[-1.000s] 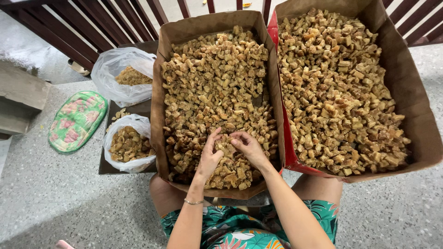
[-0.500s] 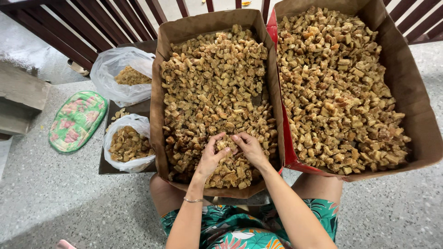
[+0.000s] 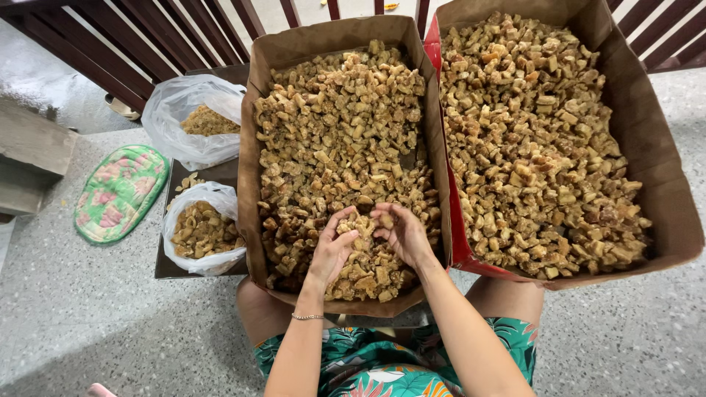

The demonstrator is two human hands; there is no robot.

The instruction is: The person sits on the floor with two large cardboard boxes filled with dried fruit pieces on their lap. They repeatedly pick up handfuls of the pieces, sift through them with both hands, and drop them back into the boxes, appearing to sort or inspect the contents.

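Note:
Two large paper-lined boxes hold many small brown fried pieces. The nearer left box rests over my knees; the right box stands beside it. My left hand and my right hand are cupped together, palms up, over the near end of the left box. Between them they lift a small heap of brown pieces. A thin bracelet circles my left wrist.
Left of the boxes, two clear plastic bags hold more brown bits on a dark tray. A green floral mat lies on the speckled floor. Dark wooden railings run along the back, with a concrete step at far left.
Both hands have dug into the left box, turned palms up and come together, scooping up a heap of pieces. The view has shifted very little.

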